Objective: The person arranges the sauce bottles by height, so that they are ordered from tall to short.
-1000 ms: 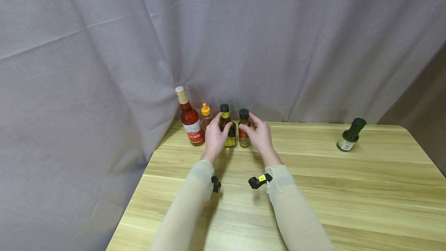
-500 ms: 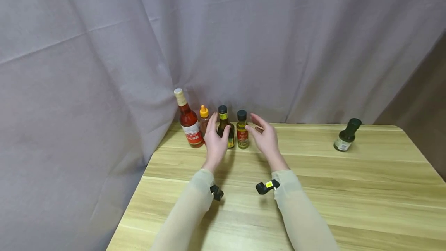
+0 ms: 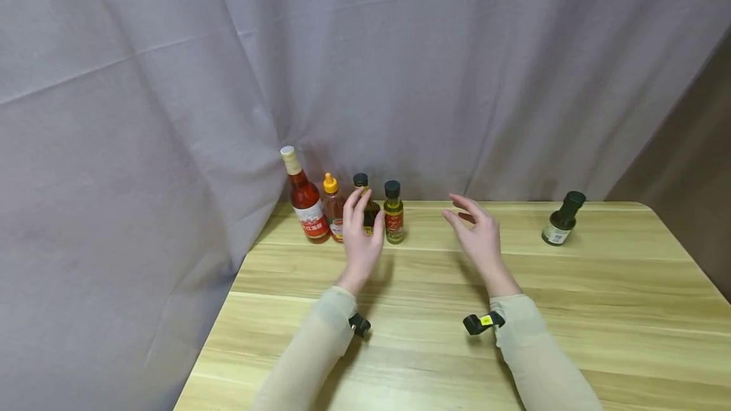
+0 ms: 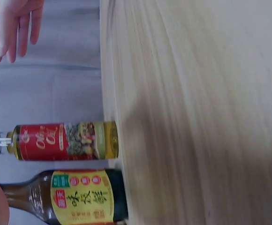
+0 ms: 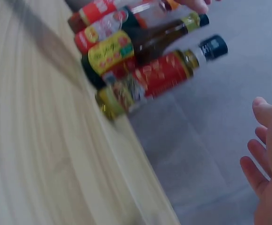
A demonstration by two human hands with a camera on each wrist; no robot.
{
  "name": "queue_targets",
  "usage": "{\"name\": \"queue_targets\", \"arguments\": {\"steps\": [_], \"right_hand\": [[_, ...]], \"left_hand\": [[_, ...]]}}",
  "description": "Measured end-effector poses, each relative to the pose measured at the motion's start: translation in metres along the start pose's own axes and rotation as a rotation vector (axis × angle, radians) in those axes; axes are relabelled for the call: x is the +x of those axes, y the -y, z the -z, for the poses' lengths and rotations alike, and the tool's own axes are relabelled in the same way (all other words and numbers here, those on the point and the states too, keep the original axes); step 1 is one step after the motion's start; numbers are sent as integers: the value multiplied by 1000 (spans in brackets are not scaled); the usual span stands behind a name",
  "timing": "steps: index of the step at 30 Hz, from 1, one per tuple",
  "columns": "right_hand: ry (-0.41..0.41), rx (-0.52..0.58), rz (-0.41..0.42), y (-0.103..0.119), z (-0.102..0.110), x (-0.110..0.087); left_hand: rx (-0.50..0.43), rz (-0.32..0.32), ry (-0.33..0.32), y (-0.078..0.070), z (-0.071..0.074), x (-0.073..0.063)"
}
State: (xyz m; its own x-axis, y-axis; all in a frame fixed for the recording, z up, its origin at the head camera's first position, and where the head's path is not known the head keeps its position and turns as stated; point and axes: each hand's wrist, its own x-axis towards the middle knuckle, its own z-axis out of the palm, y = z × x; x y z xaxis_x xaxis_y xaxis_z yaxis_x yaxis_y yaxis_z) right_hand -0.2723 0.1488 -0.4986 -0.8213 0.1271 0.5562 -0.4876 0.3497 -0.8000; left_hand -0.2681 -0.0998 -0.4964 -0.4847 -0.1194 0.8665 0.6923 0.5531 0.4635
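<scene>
In the head view several bottles stand in a row at the table's back edge. My left hand (image 3: 362, 243) hovers in front of the dark soy sauce bottle (image 4: 75, 197), fingers spread and holding nothing. It partly hides that bottle in the head view. Just right of this stands the olive oil bottle (image 3: 394, 221), upright, with a red label and black cap. My right hand (image 3: 482, 236) is apart from it, further right, with thumb and fingers parted and nothing between them. In the right wrist view the olive oil bottle's neighbours stand close together.
A tall red bottle (image 3: 310, 214) with a cream cap and a squeeze bottle (image 3: 334, 208) with an orange top form the row's left end. Far right on the wooden table (image 3: 422, 360) is a small dark bottle (image 3: 559, 224). A grey curtain (image 3: 400, 81) hangs behind.
My right hand has let go of the olive oil bottle and moved right. The left hand has loosened from the soy sauce bottle and drawn slightly back, fingers straighter.
</scene>
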Motion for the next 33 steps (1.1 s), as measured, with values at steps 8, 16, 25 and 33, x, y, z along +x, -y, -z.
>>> {"name": "queue_targets", "arguments": {"steps": [8,16,25,33], "right_hand": [[-43,-109,51,-18,44,-2],[-98,-139,34,-27,92,-2],[-430,-200,53,-18,137,1],[-472,-276,-192,-43,154,5]], "left_hand": [[-39,35,79,-11,-11,1],[-63,105,133,-21,-27,7],[-101,257,119,-29,-42,17],[-140,384,80,-21,-44,22]]}}
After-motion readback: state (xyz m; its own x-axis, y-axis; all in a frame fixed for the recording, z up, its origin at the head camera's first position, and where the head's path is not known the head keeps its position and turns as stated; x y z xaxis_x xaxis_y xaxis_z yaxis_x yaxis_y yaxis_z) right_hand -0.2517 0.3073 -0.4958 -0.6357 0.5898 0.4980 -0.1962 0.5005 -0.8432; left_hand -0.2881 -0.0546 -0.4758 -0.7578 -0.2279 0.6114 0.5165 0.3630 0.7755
